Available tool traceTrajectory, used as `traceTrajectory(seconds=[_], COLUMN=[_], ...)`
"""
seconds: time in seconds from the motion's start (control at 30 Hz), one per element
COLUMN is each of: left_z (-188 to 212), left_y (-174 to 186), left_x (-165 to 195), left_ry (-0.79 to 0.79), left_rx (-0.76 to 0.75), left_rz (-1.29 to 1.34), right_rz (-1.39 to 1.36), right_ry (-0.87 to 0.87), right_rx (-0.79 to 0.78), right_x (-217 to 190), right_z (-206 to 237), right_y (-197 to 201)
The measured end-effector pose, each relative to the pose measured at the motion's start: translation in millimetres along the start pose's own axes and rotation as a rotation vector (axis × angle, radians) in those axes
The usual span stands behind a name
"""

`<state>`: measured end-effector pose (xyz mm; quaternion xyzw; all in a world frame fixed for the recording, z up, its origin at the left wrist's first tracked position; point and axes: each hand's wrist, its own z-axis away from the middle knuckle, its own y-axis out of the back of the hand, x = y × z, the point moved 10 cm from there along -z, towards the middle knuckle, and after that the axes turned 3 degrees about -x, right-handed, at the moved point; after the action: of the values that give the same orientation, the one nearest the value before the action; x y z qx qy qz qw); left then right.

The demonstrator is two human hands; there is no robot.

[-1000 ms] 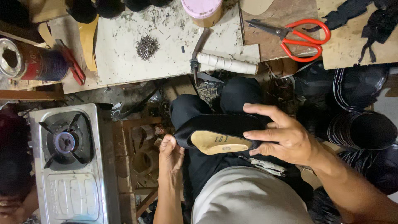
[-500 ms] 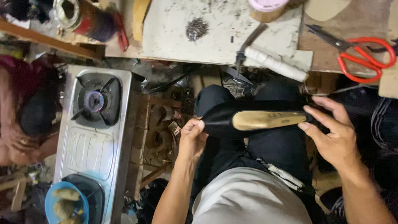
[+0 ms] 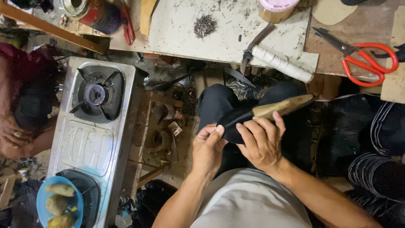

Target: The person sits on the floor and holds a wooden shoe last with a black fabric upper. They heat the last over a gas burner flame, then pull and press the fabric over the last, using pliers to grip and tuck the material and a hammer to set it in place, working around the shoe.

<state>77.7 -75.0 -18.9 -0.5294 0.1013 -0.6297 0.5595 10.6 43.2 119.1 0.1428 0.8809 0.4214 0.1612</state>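
The shoe point(image 3: 253, 116), black with a tan sole turned up, lies across the person's lap just right of the frame's centre, its long axis running from about 8 o'clock up to 2 o'clock. The right hand point(image 3: 261, 141) is laid over the dark end, fingers spread and curled across the edge where the sole meets the black upper. The left hand point(image 3: 209, 147) is at the shoe's 8 o'clock tip, thumb and forefinger pinched on the black material there; whether it grips the leather or only presses it is hard to tell from this angle.

Half a second ago the hands were well apart, the left at the pointed tip and the right at the far end; now they sit side by side at the same end, and the shoe has tilted more steeply. The view has also swung: the gas stove point(image 3: 95, 126) now sits at 9 o'clock with its burner lit blue.

On the bench point(image 3: 177, 38) at 12 o'clock lie a small pile of nails point(image 3: 204, 25) and a tool with a white wrapped handle point(image 3: 280, 63). Red-handled scissors point(image 3: 363, 57) lie at 2 o'clock. A blue bowl point(image 3: 50, 198) holding yellowish food sits at 7 o'clock.
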Motion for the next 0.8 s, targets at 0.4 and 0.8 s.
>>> traceTrajectory(seconds=[0.4,0.8], left_z=[42.9,-25.0], left_y=[-110.4,-71.2], left_x=[89.4,19.0], left_ry=[-0.684,-0.097], left_rx=[-0.483,-0.502], left_rz=[-1.064,-0.927], right_rz=[-0.417,-0.954], right_ry=[-0.121,-0.801], right_rx=[-0.113,-0.442], right_x=[53.7,87.1], right_z=[-43.8,38.1], right_y=[56.6,-69.8])
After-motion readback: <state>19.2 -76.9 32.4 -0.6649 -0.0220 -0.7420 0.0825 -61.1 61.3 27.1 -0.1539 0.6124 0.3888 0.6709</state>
